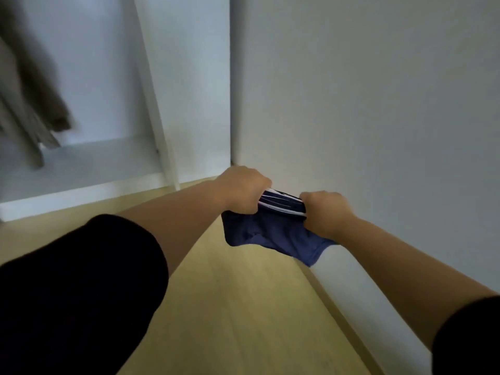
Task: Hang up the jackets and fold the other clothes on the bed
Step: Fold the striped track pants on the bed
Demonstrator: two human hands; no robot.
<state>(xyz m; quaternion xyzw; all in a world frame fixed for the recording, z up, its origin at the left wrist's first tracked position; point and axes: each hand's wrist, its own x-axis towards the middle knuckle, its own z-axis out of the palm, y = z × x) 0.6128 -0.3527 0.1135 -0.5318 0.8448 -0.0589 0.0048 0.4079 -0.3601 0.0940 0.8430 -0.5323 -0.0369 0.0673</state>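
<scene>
2 hands meet just below the middle of the view, holding 1 dark blue garment (267,236) between them. The left hand (243,189), at about 7 o'clock from the centre, is a closed fist with its fingers curled tight round the bunched top edge of the cloth. The right hand (324,212), at about 5 o'clock, grips the same edge at the other end, knuckles up. The 2 fists are near each other but apart, and thin white stripes (281,205) run along the gathered band between them; blur makes them too fine to count. The rest of the garment hangs loose below the fists, in the air above the floor, its lowest corner pointing to 5 o'clock.

2 bare forearms reach in from 7 and 4 o'clock, each ending in 1 black sleeve: the left sleeve (81,293) fills the lower left corner, and the right sleeve (468,336) shows at the lower right edge.

At 10 o'clock stands 1 open white wardrobe (151,104). Brown and beige clothes (35,90) hang inside it at the far left, blurred, so I cannot tell their number. 1 pale wall (378,104) covers the view from 12 to 3 o'clock. A light wooden floor (243,307) runs down toward 6 o'clock.
</scene>
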